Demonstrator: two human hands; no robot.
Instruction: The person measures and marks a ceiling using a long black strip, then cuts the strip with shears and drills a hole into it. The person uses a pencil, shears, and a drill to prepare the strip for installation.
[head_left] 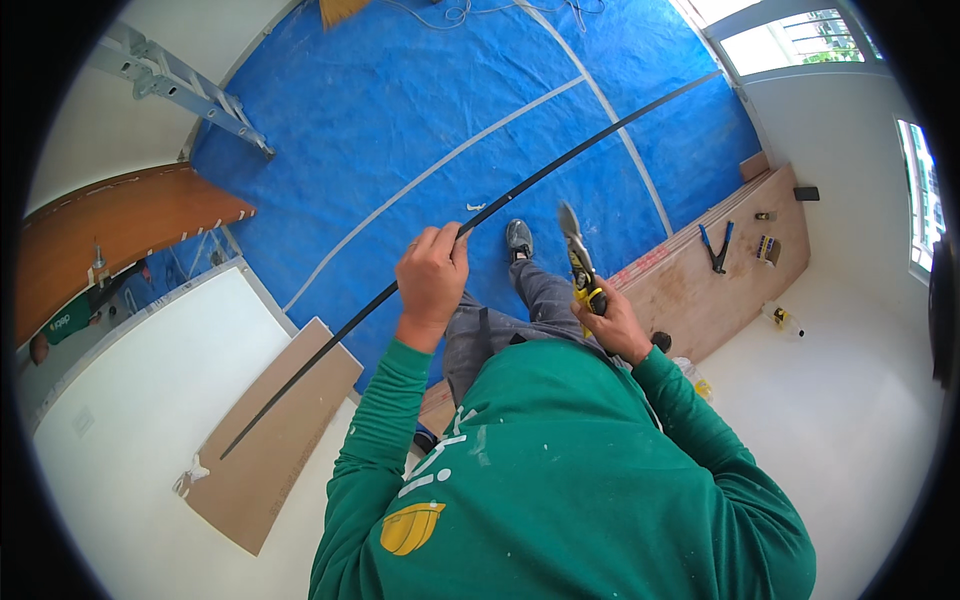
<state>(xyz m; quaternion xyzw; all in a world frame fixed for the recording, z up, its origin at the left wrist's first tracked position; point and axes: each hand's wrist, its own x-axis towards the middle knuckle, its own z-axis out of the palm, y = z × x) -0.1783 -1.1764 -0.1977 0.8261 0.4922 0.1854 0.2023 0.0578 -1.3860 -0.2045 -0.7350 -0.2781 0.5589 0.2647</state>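
My left hand is closed around a long, thin, dark strip, perhaps a metal profile. The strip runs slantwise across my front, from a brown board at the lower left to the far edge of the floor sheet at the upper right. A pair of tin snips with yellow and black handles is in my right hand. Their blades point away from me, a little apart from the strip. The far jaw detail is too small to tell whether the blades are parted.
A blue sheet with pale tape lines covers the floor. An aluminium ladder and an orange-brown wooden top stand left. Stacked boards at right bear blue-handled pliers. A brown board lies lower left; a bottle lies right.
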